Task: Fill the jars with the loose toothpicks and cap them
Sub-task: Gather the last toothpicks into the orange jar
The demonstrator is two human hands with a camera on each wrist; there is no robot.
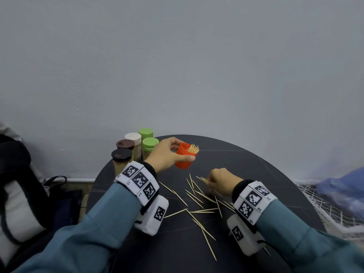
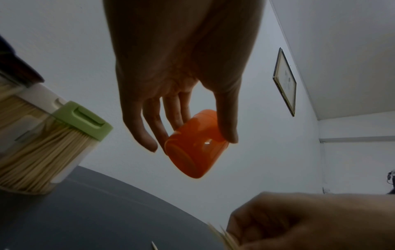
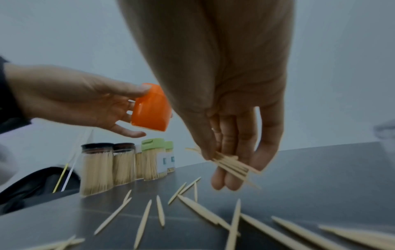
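Nearest lie the loose toothpicks (image 1: 199,211), scattered flat across the dark desk (image 1: 256,170) between the two wrists. They are thin, pale slivers of wood, pointed at the ends. I judge them nearly weightless, stiff but easy to snap, and awkward to lift one at a time off a hard top; pinching several together near their middles, kept parallel, looks the surest hold.

A little farther, the right hand (image 1: 221,181) does just that: thumb and fingers pinch a small bundle (image 3: 229,163) just above the desk, the sticks roughly aligned and poking out both sides of the grip.

Beyond it, the left hand (image 1: 167,154) holds the orange jar (image 1: 184,157) off the desk, thumb on one side of the wall and fingers on the other, tilted with its open mouth toward the right hand. Toothpick tips already bristle from the mouth. The jar is small, smooth plastic, probably light and a bit slick, so the grip round its middle suits it; no cap for it shows.

Farthest, at the desk's back edge by the wall, stand five capped jars (image 1: 136,150) close together, packed with toothpicks: two dark-lidded, one white, two green.
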